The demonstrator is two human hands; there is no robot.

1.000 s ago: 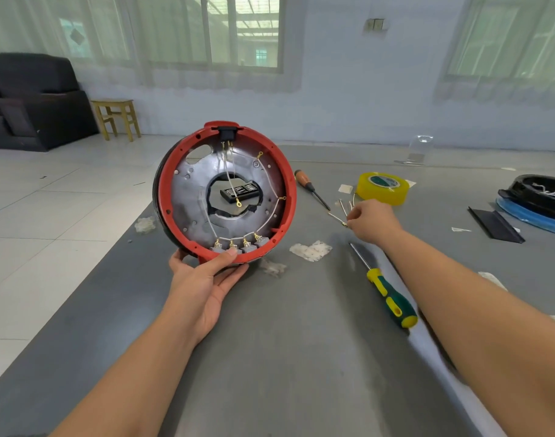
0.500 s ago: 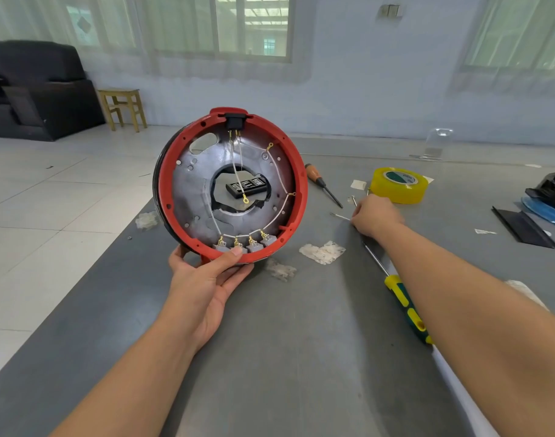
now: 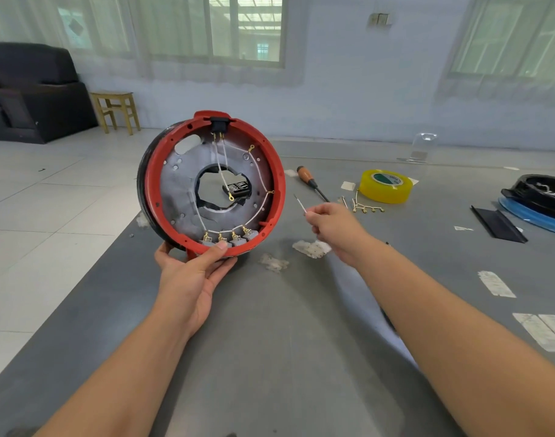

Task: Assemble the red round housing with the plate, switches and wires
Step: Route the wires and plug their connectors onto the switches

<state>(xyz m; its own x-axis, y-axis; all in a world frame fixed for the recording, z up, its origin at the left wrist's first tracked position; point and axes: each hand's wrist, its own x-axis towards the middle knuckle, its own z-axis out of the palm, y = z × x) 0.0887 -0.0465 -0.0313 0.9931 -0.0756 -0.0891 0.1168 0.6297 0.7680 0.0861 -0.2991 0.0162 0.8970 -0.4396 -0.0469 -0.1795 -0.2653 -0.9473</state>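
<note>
Two hands work above a grey tabletop (image 3: 270, 342). From the head view, the left hand (image 3: 191, 272) grips the lower rim of the red round housing (image 3: 213, 184), held upright on edge, its metal plate (image 3: 181, 190), four switches (image 3: 227, 239) and white wires (image 3: 257, 181) facing the camera. The right hand (image 3: 333, 225) pinches a thin metal pin (image 3: 300, 204) beside the housing, near a yellow tape roll (image 3: 385, 186) and a wooden-handled screwdriver (image 3: 311, 182).

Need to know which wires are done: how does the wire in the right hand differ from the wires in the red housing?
The wire pinched by the right hand is a short loose piece held in the air; the wires in the housing are longer and run across the grey plate to the switches. The housed ones show brass terminals; none shows on the held one. Both look thin and white.
</note>
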